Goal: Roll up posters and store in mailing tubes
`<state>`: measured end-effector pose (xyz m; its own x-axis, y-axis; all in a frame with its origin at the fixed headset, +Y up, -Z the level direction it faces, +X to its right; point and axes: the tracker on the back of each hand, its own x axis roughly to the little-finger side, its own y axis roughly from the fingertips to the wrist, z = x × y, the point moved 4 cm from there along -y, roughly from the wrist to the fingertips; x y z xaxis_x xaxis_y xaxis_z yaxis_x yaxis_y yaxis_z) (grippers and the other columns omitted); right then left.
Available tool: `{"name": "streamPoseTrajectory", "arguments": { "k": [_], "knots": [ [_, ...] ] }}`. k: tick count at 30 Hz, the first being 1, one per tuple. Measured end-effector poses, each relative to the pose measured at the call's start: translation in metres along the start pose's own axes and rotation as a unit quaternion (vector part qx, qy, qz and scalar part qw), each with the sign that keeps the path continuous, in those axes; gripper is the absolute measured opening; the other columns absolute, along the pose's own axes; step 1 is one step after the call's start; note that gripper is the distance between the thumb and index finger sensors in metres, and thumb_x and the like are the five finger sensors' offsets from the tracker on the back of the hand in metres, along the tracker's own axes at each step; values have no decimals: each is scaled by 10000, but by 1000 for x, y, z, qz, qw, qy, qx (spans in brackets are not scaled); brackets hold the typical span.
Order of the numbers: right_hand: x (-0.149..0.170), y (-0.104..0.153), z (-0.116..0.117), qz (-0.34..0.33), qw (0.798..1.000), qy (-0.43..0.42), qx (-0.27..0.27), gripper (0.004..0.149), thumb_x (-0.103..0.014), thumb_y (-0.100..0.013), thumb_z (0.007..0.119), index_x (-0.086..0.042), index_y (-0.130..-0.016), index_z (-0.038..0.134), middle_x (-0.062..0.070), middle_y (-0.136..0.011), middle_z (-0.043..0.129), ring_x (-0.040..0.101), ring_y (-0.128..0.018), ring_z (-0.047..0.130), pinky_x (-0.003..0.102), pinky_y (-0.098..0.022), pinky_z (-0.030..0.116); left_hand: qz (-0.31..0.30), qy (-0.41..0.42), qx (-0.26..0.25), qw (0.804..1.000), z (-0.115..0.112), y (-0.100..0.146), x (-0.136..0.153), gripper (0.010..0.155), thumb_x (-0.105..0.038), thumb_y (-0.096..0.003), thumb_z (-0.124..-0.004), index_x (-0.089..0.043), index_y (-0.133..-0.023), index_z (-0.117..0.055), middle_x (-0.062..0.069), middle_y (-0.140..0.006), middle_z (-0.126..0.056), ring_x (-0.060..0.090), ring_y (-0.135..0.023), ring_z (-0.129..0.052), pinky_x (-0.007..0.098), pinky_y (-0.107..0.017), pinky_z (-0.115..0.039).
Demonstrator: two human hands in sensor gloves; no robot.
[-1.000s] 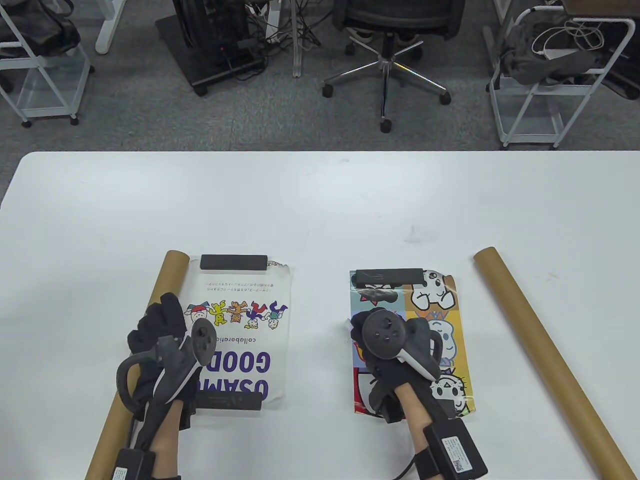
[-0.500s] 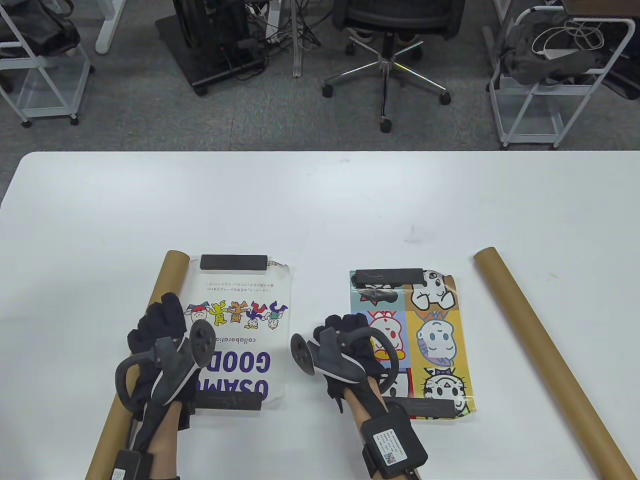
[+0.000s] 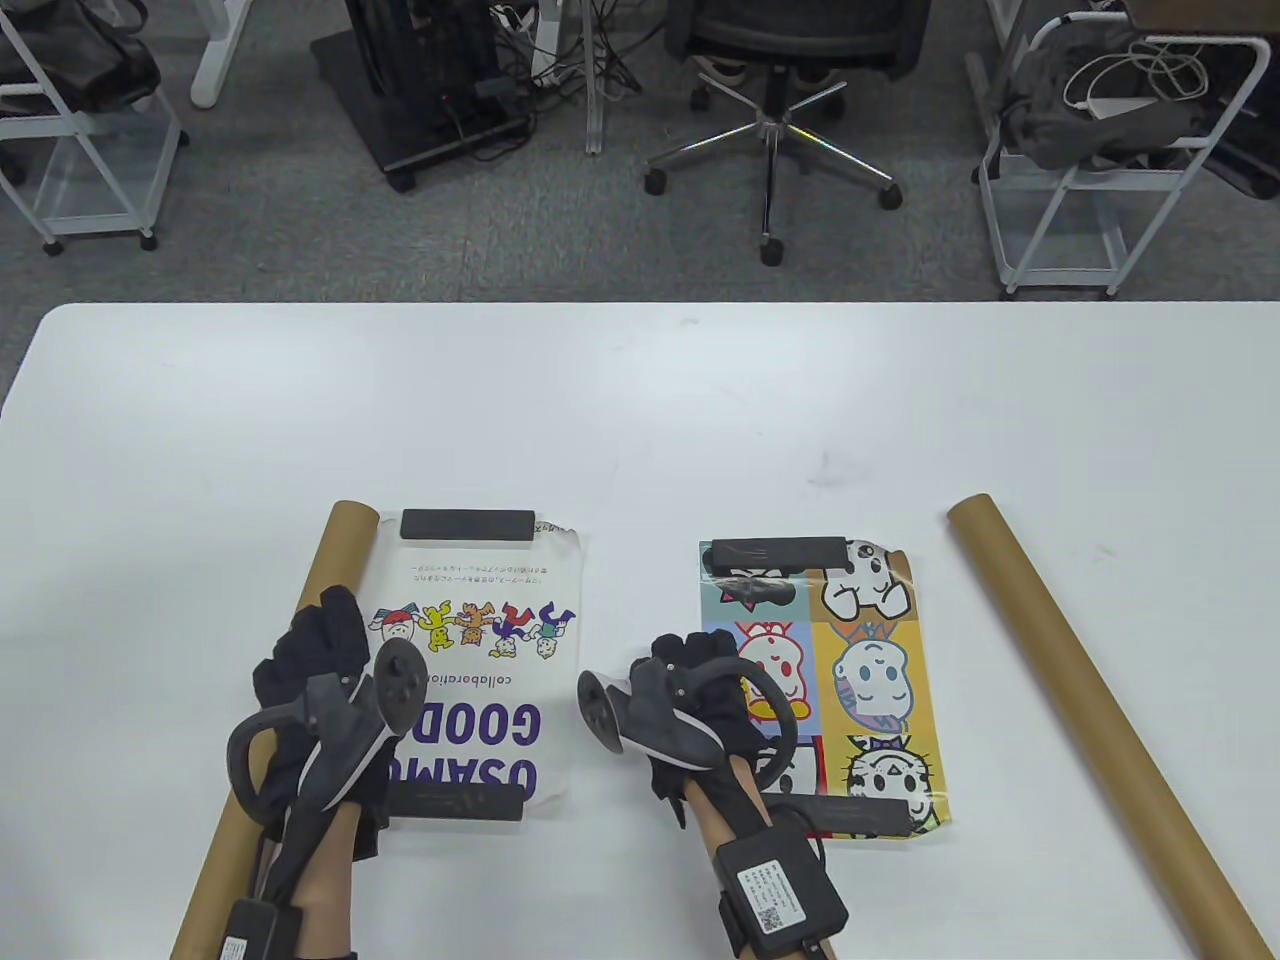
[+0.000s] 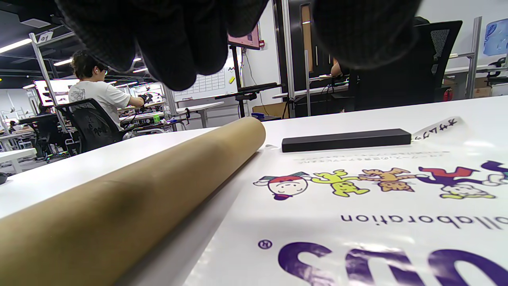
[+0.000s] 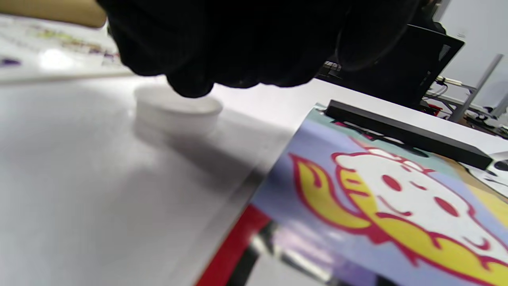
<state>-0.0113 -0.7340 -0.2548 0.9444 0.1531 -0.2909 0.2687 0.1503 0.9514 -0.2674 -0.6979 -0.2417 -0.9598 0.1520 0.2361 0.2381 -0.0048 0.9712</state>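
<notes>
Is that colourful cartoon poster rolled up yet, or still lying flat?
Flat. The cartoon poster lies spread on the table, black bars across both ends.

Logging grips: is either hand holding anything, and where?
Left hand: nothing, fingers hang free over the tube. Right hand: fingers at the rim of a white cap; grip cannot be told.

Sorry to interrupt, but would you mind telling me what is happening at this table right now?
A person in sensor gloves is preparing to roll two posters for mailing tubes. Both the white poster and the cartoon poster lie flat, each pinned by black bars at its ends. The left hand rests over the left cardboard tube at the white poster's edge. The right hand is by the cartoon poster's left edge, above a small white cap. The right cardboard tube lies untouched.
</notes>
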Motion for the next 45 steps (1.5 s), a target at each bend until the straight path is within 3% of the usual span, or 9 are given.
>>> {"name": "streamPoseTrajectory", "arguments": {
  "k": [6, 9, 17, 25, 29, 38, 40, 45],
  "knots": [
    [63, 18, -12, 43, 988, -149, 13, 513, -364, -473, 723, -175, -949, 694, 145, -994, 754, 452, -845, 780, 689, -687, 582, -9, -10, 4, 1000, -1, 0, -4, 919, -534, -470, -694, -80, -1194, -354, 234, -1210, -555, 464, -1059, -713, 651, -788, -612],
    [104, 34, -12, 70, 968, -238, 46, 542, -367, -486, 712, -150, -980, 667, 177, -1024, 730, 482, -868, 759, 702, -682, 576, -14, -11, 8, 1000, -2, 0, -6, 917, -533, -471, -693, -82, -1194, -355, 232, -1210, -556, 463, -1058, -713, 649, -790, -611],
    [165, 64, 15, 114, 943, -307, 66, 562, -355, -505, 689, -117, -1011, 634, 226, -1062, 682, 533, -912, 701, 722, -682, 547, -39, -27, 14, 999, -7, 2, -18, 918, -535, -468, -693, -80, -1193, -363, 226, -1211, -557, 459, -1059, -716, 646, -789, -615],
    [168, 68, 22, 98, 936, -334, 53, 556, -354, -506, 689, -111, -1004, 649, 228, -1052, 695, 535, -902, 710, 726, -677, 547, -62, -5, 23, 998, -7, -2, -35, 905, -530, -467, -698, -91, -1191, -378, 216, -1208, -569, 450, -1059, -724, 638, -789, -623],
    [167, 69, 20, 91, 935, -339, 59, 562, -354, -506, 690, -109, -1009, 641, 229, -1051, 694, 535, -900, 711, 726, -676, 549, -72, -42, 30, 996, -1, -16, -47, 899, -524, -464, -710, -108, -1191, -385, 199, -1211, -573, 441, -1065, -725, 629, -795, -624],
    [167, 67, 20, 82, 941, -323, 49, 562, -356, -506, 688, -110, -1009, 642, 225, -1053, 694, 534, -902, 710, 726, -676, 548, -120, -130, 34, 984, 21, -73, -88, 890, -529, -416, -755, -220, -1174, -406, 73, -1221, -577, 345, -1102, -730, 549, -821, -652],
    [168, 68, 19, 80, 943, -319, 52, 560, -354, -507, 688, -108, -1008, 645, 229, -1052, 694, 536, -903, 707, 728, -676, 545, -127, -137, 39, 982, 21, -87, -96, 861, -528, -413, -760, -289, -1159, -404, -11, -1226, -557, 294, -1111, -730, 523, -829, -647],
    [168, 69, 20, 78, 946, -312, 49, 558, -357, -506, 688, -110, -1005, 649, 225, -1047, 702, 531, -900, 715, 725, -675, 551, -131, -154, 58, 977, 13, -120, -118, 830, -526, -405, -773, -348, -1137, -424, -72, -1220, -568, 230, -1122, -727, 484, -842, -637]
  ]
}}
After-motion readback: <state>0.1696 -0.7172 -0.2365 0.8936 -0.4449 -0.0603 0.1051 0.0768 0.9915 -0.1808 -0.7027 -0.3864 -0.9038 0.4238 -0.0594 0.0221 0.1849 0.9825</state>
